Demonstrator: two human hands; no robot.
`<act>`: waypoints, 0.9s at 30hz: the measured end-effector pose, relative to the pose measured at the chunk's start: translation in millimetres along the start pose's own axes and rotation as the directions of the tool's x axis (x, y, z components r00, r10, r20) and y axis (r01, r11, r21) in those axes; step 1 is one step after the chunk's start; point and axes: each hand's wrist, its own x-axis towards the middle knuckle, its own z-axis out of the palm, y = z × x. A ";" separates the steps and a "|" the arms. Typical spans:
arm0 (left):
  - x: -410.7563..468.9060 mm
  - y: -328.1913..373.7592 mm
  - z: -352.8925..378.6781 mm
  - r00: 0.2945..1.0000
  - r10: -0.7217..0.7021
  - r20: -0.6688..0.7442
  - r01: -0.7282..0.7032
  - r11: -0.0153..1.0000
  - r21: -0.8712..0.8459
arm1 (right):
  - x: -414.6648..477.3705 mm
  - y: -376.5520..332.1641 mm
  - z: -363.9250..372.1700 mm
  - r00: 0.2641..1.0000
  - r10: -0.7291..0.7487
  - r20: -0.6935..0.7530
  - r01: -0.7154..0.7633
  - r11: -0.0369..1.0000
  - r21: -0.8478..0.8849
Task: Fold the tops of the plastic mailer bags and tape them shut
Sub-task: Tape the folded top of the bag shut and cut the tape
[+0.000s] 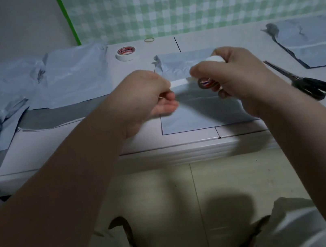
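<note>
Your right hand (236, 77) has its grip clamped on a tape roll (206, 81), while your left hand (142, 92) pinches the pulled strip (180, 82) between them. Both hover over the mailer bag (194, 110) lying mid-worktop (88, 141), scissors (309, 83) just right.

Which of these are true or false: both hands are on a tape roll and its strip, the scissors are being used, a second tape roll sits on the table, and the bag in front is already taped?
1. The right hand holds a tape roll while the left hand pulls its strip. True.
2. The scissors are being used. False: they lie on the table, right of the hands.
3. A second tape roll sits farther back. True.
4. The front mailer bag is already taped. False: the strip is above it, unattached.
</note>
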 end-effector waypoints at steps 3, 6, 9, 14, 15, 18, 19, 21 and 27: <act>6.6 -9.9 -2.1 1.000 0.017 -0.013 -0.014 0.971 0.237 | -2.9 14.4 8.0 1.000 -0.015 -0.013 0.014 0.996 -0.087; 10.2 -14.6 -5.5 0.998 0.054 -0.026 -0.038 0.906 0.421 | -5.8 24.5 12.1 0.996 -0.068 -0.053 0.055 0.974 -0.219; 11.1 -12.5 -7.2 0.997 0.074 -0.021 -0.052 0.852 0.521 | -7.8 26.7 14.2 0.993 -0.110 -0.049 0.091 0.952 -0.292; 13.7 -10.3 -6.0 0.995 0.092 -0.027 -0.059 0.815 0.577 | -3.2 21.3 13.4 0.997 -0.075 0.004 0.071 0.927 -0.369; 14.3 -10.6 -5.8 0.995 0.089 -0.034 -0.053 0.815 0.577 | -0.8 18.9 13.2 0.998 -0.063 0.018 0.065 0.921 -0.385; 17.4 -12.5 -7.3 0.997 0.069 -0.039 -0.035 0.821 0.570 | 6.6 13.4 17.5 0.996 -0.089 0.015 0.086 0.891 -0.446; 18.4 -12.9 -8.1 0.997 0.061 -0.037 -0.030 0.830 0.557 | 8.3 12.9 19.9 0.995 -0.102 0.000 0.091 0.890 -0.446; 20.4 -14.1 -9.9 0.999 0.038 -0.035 -0.015 0.862 0.507 | 9.9 13.8 24.1 0.994 -0.107 -0.020 0.089 0.906 -0.414; 22.3 -15.9 -15.0 0.991 0.106 -0.079 -0.042 0.820 0.571 | 7.8 25.8 29.7 0.989 -0.129 -0.066 0.090 0.904 -0.417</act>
